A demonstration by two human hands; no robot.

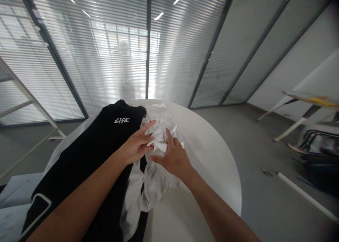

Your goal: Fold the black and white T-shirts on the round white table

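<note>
A white, satiny piece of clothing (159, 176) lies crumpled on a round white table (209, 157), partly over a black garment. My left hand (137, 145) comes at it from the left, index finger stretched out, with a fold of the white cloth between the other fingers and the thumb. On the opposite side, my right hand (174, 156) rests against the bunched cloth, thumb spread well away from the fingers. The black garment (97, 146), with white lettering and a white trim line, is spread out beneath my left forearm. The white garment's exact kind is unclear.
Glass partitions with blinds (119, 58) stand behind the table. A pale metal frame (29, 101) rises at the left, above pale sheets (19, 189). On the right are another table (309, 99), a white pole (304, 194) on the floor and a dark bag-like pile (321, 171).
</note>
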